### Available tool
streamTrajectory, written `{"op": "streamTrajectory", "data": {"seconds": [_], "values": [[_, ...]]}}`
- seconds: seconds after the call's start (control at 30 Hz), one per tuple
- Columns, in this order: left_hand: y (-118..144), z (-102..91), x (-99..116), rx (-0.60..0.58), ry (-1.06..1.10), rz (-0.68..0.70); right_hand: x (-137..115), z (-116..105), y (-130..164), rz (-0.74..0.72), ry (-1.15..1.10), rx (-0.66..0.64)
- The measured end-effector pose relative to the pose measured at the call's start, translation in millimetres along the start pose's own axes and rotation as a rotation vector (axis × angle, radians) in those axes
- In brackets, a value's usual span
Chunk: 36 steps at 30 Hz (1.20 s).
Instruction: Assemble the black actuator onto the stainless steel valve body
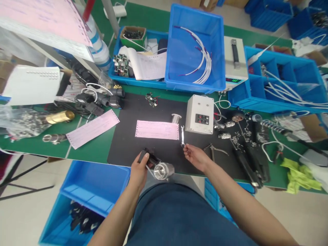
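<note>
Black-housed metal fitting [168,169] at lower center of the frame, gripped by the left hand [139,167]; the right hand [196,155] pinches the lower end of a silver wrench [182,135] beside a pink paper slip [156,130].

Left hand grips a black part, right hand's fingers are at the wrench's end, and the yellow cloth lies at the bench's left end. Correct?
No: the head view shows the yellow cloth at the right end of the bench. The left hand does grip a black part, and the right hand has its fingers at the end of the wrench.
</note>
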<state>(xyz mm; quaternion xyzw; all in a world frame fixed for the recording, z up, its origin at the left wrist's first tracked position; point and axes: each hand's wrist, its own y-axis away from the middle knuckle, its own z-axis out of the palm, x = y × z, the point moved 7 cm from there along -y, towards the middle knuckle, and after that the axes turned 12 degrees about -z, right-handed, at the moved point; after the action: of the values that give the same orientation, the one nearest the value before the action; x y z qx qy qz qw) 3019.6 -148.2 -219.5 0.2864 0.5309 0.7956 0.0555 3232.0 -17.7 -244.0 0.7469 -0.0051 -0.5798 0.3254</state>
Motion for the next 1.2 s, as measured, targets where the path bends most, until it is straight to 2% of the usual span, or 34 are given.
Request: {"op": "streamTrajectory", "data": {"seconds": [0.1, 0.23, 0.37, 0.5, 0.67, 0.87, 0.93, 1.03, 1.07, 1.13, 1.2], "values": [[-3, 3.9, 5, -0.083, -0.04, -0.06, 1, 24, 19, 0.037, -0.158, -0.045], [10, 10.4, 5, -0.175, -0.083, -0.185, -1, 43, 14, 0.018, -0.187, -0.053], [22, 11.0, -3, -0.204, -0.091, -0.286, -2, 56, -10, -0.074, 0.012, -0.075], [27, 6.8, -11, -0.205, -0.103, -0.372, -10, 74, -28, -0.255, 0.34, -0.117], [33, 4.7, -10, -0.213, -0.108, -0.408, -18, 91, -34, -0.483, 0.642, -0.197], [35, 2.4, -9, -0.209, -0.124, -0.428, -23, 90, -33, -0.642, 0.789, -0.189], [38, 2.7, -8, -0.21, -0.14, -0.43, -38, 84, -21, -0.677, 0.798, -0.119], [43, 6.9, -5, -0.217, -0.163, -0.417, -73, 73, 20, -0.716, 0.683, -0.041], [46, 9.4, -4, -0.221, -0.168, -0.407, -85, 73, 36, -0.726, 0.554, -0.091], [49, 15.4, -1, -0.231, -0.171, -0.374, -103, 80, 71, -0.721, 0.344, -0.277], [53, 22.0, 0, -0.242, -0.172, -0.335, -119, 79, 96, -0.699, 0.225, -0.326]]}}
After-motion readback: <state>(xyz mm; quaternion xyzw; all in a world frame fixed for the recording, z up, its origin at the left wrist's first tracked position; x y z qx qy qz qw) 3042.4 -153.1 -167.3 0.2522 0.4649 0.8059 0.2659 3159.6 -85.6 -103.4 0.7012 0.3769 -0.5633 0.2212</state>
